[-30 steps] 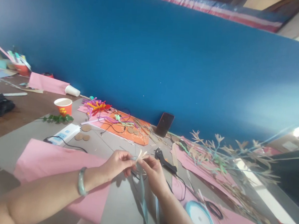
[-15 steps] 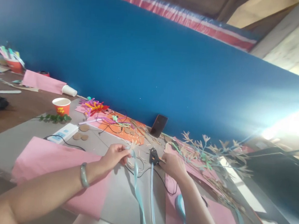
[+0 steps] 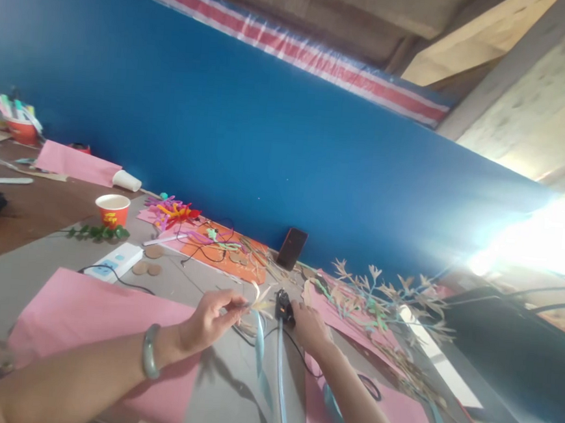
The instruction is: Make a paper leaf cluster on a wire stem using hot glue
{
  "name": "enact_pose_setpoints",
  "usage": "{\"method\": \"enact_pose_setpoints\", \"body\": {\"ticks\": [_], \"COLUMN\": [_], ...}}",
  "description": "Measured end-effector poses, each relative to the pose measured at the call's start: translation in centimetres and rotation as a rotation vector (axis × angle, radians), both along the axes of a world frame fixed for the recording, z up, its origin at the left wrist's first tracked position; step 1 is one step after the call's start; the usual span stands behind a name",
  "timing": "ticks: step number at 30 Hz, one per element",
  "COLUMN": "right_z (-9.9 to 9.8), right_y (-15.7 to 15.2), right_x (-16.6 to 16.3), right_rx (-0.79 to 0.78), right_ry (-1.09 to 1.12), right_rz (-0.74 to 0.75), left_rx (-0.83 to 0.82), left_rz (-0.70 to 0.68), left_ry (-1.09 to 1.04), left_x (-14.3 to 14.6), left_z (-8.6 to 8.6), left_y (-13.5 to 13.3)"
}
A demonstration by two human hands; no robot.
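One pale leaf bunch (image 3: 260,300) looks light and bendy; pinch its end, as the left hand (image 3: 213,318) does. The right hand (image 3: 309,329) grips a glue gun (image 3: 283,305).

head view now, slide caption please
Left hand pinching a pale sprig trailing blue ribbon, right hand gripping a black glue gun

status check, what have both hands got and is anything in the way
Left hand pinching pale strips, blue ribbon hanging below. Right hand gripping black glue gun. Black cord curves close by, possible snag.
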State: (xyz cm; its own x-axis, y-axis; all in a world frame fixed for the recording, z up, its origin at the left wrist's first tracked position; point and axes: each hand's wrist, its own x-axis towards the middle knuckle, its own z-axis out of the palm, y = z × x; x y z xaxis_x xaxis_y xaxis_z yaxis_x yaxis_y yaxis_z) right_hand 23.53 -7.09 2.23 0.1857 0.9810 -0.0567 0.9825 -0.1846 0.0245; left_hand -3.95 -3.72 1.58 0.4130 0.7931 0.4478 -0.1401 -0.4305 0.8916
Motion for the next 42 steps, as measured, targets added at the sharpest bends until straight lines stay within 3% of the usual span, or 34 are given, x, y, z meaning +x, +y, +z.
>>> {"method": "enact_pose_setpoints", "body": {"ticks": [5, 11, 14, 16, 19, 22, 29, 35, 42], "right_z": [-0.2, 1.2, 2.8, 3.8, 4.9, 5.5, 4.9, 3.5, 3.0], "right_y": [-0.6, -1.9, -3.3, -4.5, -6.1, -7.3, -7.7, -6.8, -6.8], "right_x": [1.2, 2.0, 0.8, -0.6, -3.3, -6.0, -10.1, -9.6, -8.9], "right_rx": [0.120, 0.288, 0.345, 0.395, 0.312, 0.198, 0.170, 0.181, 0.170], "right_ry": [0.188, 0.443, 0.577, 0.858, 1.058, 1.039, 1.048, 0.969, 0.882], "right_rz": [-0.002, -0.049, -0.043, -0.058, -0.016, 0.042, 0.032, 0.108, 0.077], "left_rx": [0.005, -0.253, -0.363, -0.427, -0.515, -0.555, -0.570, -0.579, -0.607], "left_rz": [-0.001, -0.023, -0.048, -0.047, -0.062, -0.070, -0.036, -0.088, -0.132], "left_ry": [-0.014, -0.071, -0.122, -0.143, -0.189, -0.217, -0.199, -0.208, -0.227], "left_x": [0.0, 0.8, 1.2, 1.3, 1.6, 1.8, 1.8, 1.8, 2.1], "left_z": [-0.2, 0.0, 0.0, -0.1, -0.4, -0.5, -0.1, 0.0, -0.7], "left_y": [-0.1, 0.4, 0.9, 1.2, 1.6, 1.7, 1.3, 1.2, 1.3]}}
